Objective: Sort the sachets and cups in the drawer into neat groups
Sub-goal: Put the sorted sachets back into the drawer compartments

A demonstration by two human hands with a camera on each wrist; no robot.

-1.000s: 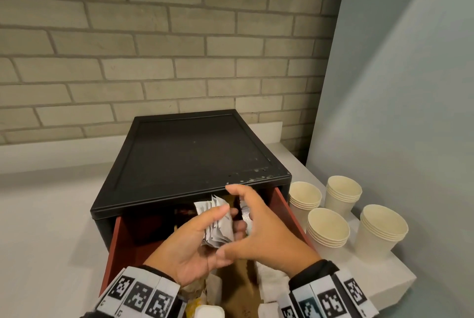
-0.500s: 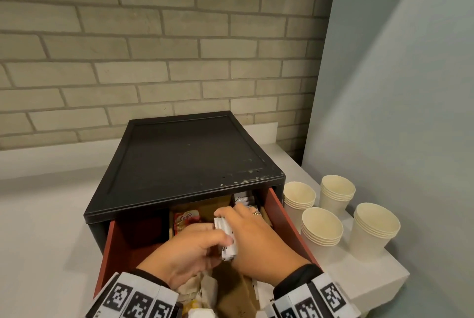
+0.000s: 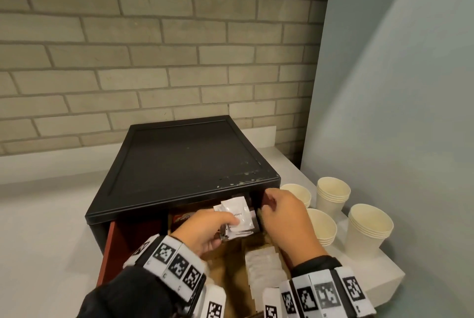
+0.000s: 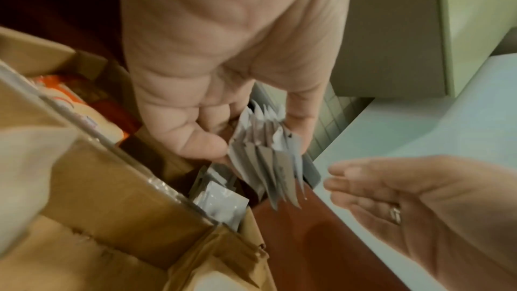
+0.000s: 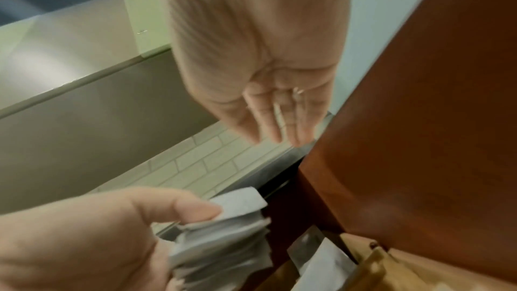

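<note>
My left hand (image 3: 227, 223) grips a fanned bundle of white sachets (image 3: 237, 212) between thumb and fingers, just above the open red drawer (image 3: 110, 253). In the left wrist view the bundle (image 4: 268, 163) hangs from that hand (image 4: 251, 132) over more white sachets (image 4: 221, 203) standing between cardboard dividers. My right hand (image 3: 272, 205) is beside the bundle at the drawer's back right corner, apart from it. Its fingers (image 5: 279, 127) are straight and hold nothing. Four stacks of paper cups (image 3: 369, 225) stand on the counter right of the drawer.
The drawer slides out of a black cabinet (image 3: 184, 158) against a brick wall. Brown cardboard dividers (image 4: 106, 180) split the drawer, with orange packets (image 3: 183, 218) at the back left and a row of white sachets (image 3: 264, 266) on the right. A blue wall (image 3: 397, 87) closes the right side.
My right hand has let go of the sachet bundle and moved right, toward the drawer's back corner. The left hand now holds the bundle alone and has lifted it slightly.
</note>
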